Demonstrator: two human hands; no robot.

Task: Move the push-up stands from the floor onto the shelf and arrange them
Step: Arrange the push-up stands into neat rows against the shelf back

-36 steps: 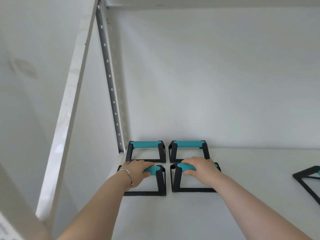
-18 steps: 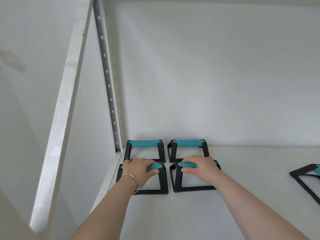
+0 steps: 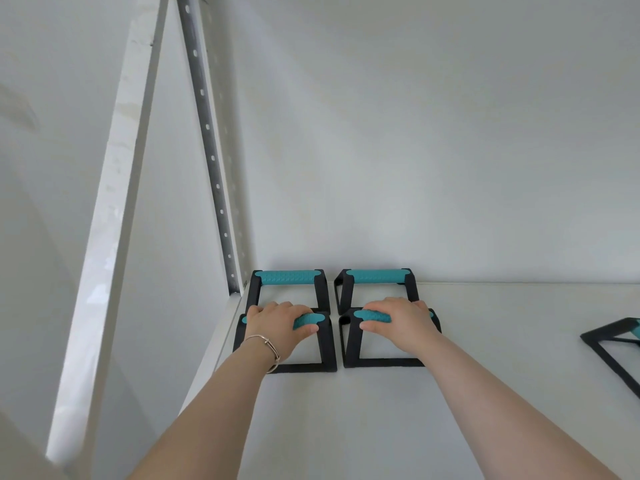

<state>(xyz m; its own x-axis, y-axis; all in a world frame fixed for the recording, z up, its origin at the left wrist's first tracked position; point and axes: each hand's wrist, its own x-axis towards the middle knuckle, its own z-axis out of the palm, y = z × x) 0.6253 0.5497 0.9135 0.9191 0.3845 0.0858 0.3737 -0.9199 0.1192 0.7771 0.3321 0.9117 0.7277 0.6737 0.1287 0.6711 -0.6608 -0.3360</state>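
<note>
Several black push-up stands with teal grips stand in the left back corner of the white shelf (image 3: 485,341). Two sit in the back row against the wall: the back left stand (image 3: 287,277) and the back right stand (image 3: 375,276). In front of them are the front left stand (image 3: 325,344) and the front right stand (image 3: 349,344), side by side. My left hand (image 3: 277,323), with a thin bracelet on the wrist, grips the front left stand's teal bar. My right hand (image 3: 401,322) grips the front right stand's bar. Both stands rest on the shelf.
Another black stand (image 3: 613,351) lies at the right edge, cut off by the frame. A perforated metal upright (image 3: 211,157) rises at the shelf's back left corner, and a white post (image 3: 107,237) stands nearer on the left. The white wall closes the back.
The view has dropped and closed in slightly on the shelf. Both hands stay on the two front stands, which sit slightly closer to the back row.
</note>
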